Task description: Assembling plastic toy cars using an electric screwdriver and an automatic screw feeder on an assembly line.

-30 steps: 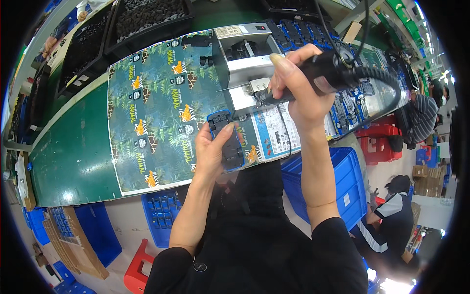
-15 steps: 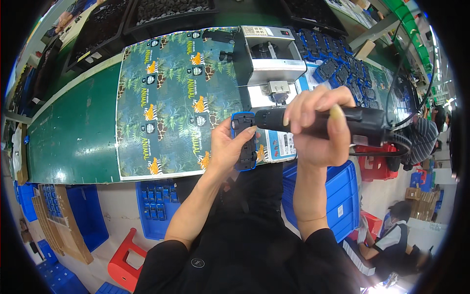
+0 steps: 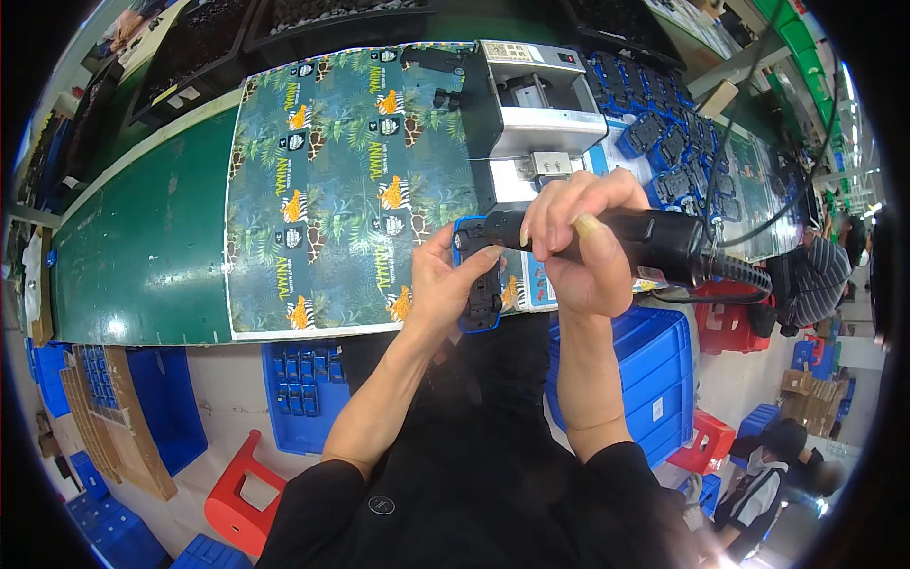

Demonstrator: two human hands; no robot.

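My left hand (image 3: 444, 284) grips a small black part in a blue frame (image 3: 480, 302) at the near edge of the bench. My right hand (image 3: 578, 242) is wrapped around a black electric screwdriver (image 3: 654, 245), held almost level with its tip end over the top of the blue-framed part. A black cable (image 3: 735, 123) runs from the tool's rear up and to the right. Both hands work over a jungle-animal patterned mat (image 3: 332, 190).
A grey and silver machine (image 3: 531, 119) stands just beyond my hands. Several black and blue parts (image 3: 664, 142) lie to its right. The green bench top (image 3: 142, 247) spreads left. Blue crates (image 3: 654, 379), red stools (image 3: 242, 493) and cardboard (image 3: 114, 427) sit on the floor. Other people sit at the right (image 3: 815, 284).
The screwdriver has swung down from a raised position to lie level over the blue-framed part. My left hand has kept hold of the part near the bench edge.
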